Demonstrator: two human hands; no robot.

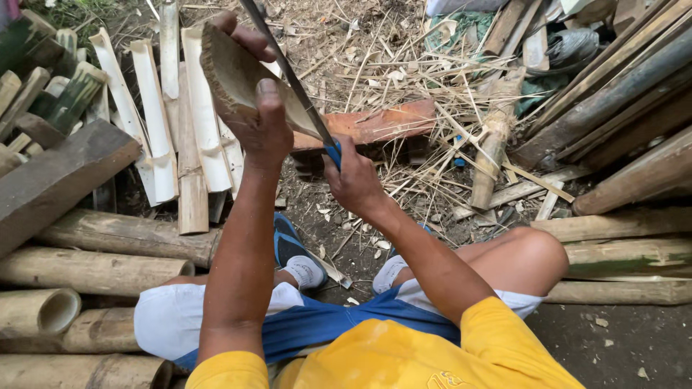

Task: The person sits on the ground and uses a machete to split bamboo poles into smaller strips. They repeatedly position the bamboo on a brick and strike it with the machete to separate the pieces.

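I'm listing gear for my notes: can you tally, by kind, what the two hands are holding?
Bamboo piece, in the left hand: 1
Knife with a blue handle, in the right hand: 1
Total: 2

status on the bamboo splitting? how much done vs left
Done: a row of split bamboo slats lies on the ground at upper left. In hand: the left hand holds a curved bamboo piece upright, and the right hand holds a long blade by its blue handle, edge against the piece. Left: several whole bamboo poles lie uncut at lower left.
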